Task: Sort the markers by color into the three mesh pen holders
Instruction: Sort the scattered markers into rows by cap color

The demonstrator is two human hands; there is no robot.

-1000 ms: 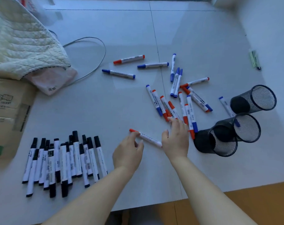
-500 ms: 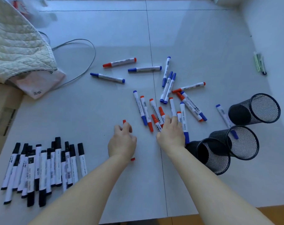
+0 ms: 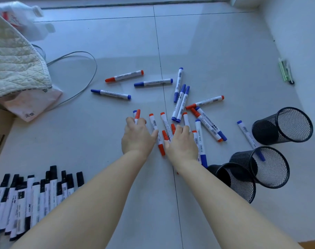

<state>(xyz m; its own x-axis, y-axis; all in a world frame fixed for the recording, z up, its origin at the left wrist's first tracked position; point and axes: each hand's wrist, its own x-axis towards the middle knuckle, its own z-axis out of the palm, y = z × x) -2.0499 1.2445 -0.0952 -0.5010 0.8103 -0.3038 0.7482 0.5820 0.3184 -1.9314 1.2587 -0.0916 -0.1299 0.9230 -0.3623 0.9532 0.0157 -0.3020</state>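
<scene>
Right now the red marker (image 3: 137, 116) is sitting in the left hand (image 3: 136, 137), whose fingers are curling round its barrel, with its red cap poking out past the fingertips toward 12 o'clock and its long axis running roughly 6 to 12; a blue cap is peeking out just beside it, and whether that one is also being held I cannot tell. The right hand (image 3: 181, 142) is lying flat on the red-and-blue pile (image 3: 181, 112) at about 1 o'clock of the left, fingers looking fairly straight and pressing on markers rather than pinching one — though the fingertips are partly hidden. Judging by this, the person is gathering reds; doing it well means collecting same-colour barrels parallel, caps one way, so the bunch is sliding into a holder in one go. The three mesh pen holders (image 3: 271, 166) are lying tipped on their sides at 3 to 4 o'clock, mouths facing the camera, one blue marker (image 3: 247, 134) reaching into the middle one. The black markers (image 3: 32, 194) are lining up at 8 o'clock — apparently already grouped.
</scene>
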